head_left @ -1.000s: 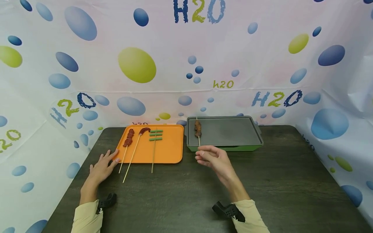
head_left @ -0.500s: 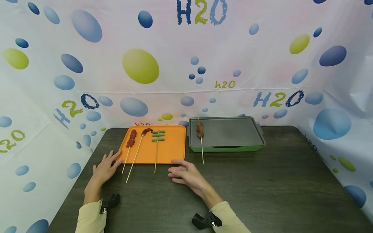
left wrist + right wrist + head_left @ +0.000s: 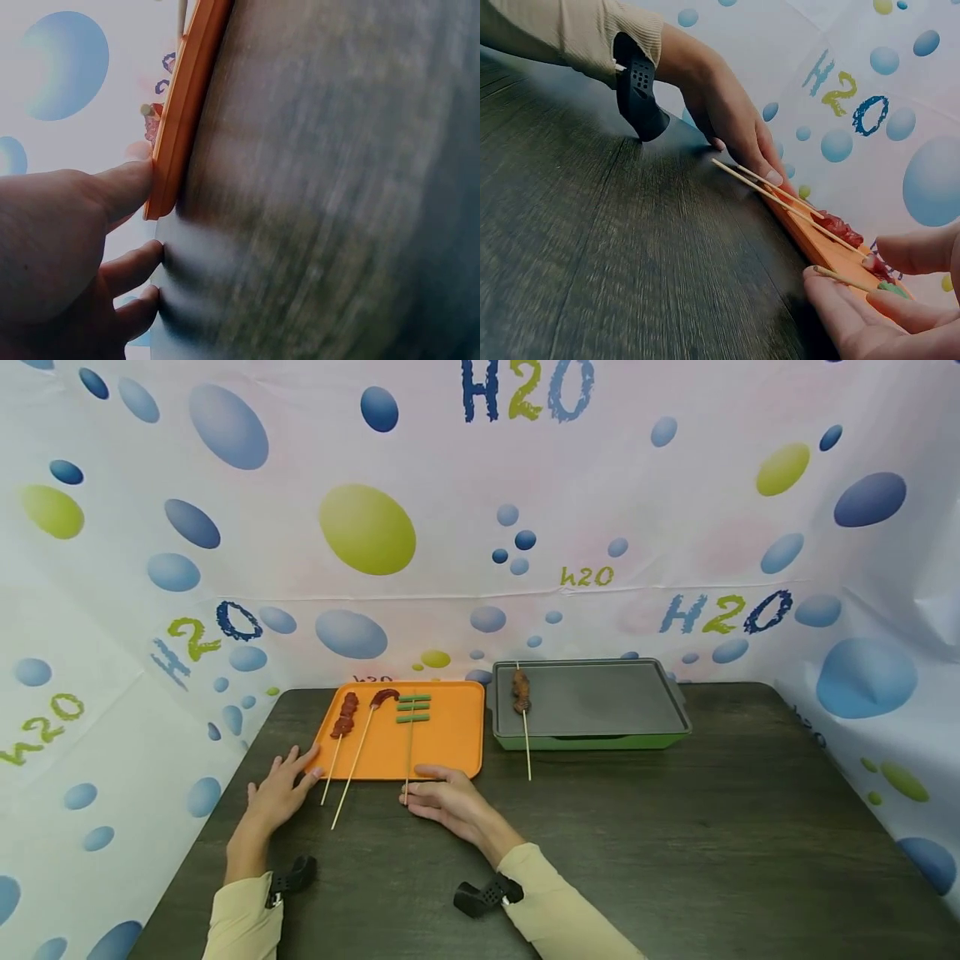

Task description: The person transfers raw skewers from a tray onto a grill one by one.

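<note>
My right hand [image 3: 453,806] is at the lower stick of a skewer with green bar-shaped pieces [image 3: 413,707]. In the right wrist view the stick [image 3: 840,279] lies between thumb and a finger, which appear to pinch it. The green pieces rest on the orange tray [image 3: 450,743]. Also on the tray are a red-brown meat skewer [image 3: 345,717] and a skewer with a curled, tentacle-like piece [image 3: 385,697], their sticks overhanging the front edge. My left hand [image 3: 275,797] touches the tray's front left corner with spread, fairly straight fingers; the left wrist view shows the thumb [image 3: 131,184] against the rim.
Right of the tray stands a grey grill plate [image 3: 600,702] on a green base [image 3: 592,743]. A brown meat skewer [image 3: 521,691] lies at its left end, stick over the front edge. All stand on a dark wooden table [image 3: 675,843] before a patterned backdrop [image 3: 450,543].
My right hand has let go of the brown meat skewer on the grill plate and moved left to the green skewer's stick. The left hand stays at the tray corner.
</note>
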Motion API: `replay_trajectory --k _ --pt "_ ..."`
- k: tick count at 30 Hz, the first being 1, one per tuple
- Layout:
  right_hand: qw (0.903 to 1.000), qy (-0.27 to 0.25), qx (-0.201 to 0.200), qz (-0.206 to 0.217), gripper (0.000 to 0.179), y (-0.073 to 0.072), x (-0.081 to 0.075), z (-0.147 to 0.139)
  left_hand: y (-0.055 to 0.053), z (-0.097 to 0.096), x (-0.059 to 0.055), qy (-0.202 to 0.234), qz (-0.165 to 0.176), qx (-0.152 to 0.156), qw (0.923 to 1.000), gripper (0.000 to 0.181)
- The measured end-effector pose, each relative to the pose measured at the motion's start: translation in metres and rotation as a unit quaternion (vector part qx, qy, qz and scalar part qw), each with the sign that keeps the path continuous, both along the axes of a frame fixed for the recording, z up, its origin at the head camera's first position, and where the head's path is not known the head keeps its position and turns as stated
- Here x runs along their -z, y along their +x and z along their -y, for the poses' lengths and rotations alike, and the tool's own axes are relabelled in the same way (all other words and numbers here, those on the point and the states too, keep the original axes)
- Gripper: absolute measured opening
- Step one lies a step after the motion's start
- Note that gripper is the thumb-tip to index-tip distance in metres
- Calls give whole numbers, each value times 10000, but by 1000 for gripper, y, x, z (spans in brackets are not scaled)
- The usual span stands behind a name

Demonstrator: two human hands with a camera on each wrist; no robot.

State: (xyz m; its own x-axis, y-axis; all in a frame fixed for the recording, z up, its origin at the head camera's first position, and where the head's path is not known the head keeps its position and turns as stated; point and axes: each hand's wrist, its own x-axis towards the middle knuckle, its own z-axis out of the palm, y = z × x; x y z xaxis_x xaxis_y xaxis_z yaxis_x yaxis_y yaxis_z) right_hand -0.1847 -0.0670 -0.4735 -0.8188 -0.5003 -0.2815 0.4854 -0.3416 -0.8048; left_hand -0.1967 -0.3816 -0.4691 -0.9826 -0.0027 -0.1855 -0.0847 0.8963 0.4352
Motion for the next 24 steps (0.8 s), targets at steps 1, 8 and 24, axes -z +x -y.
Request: replay_trajectory --k 1,8,24 --pt "9999 -54 69 74 57 -2 1 2 0 -1 0 20 -17 6 10000 69" --pt "9987 -87 463 193 46 -7 2 9 -1 -3 -1 72 -13 -44 10000 69" --pt "9964 98 766 349 39 -5 2 12 1 -2 -2 69 -68 -51 9999 69"
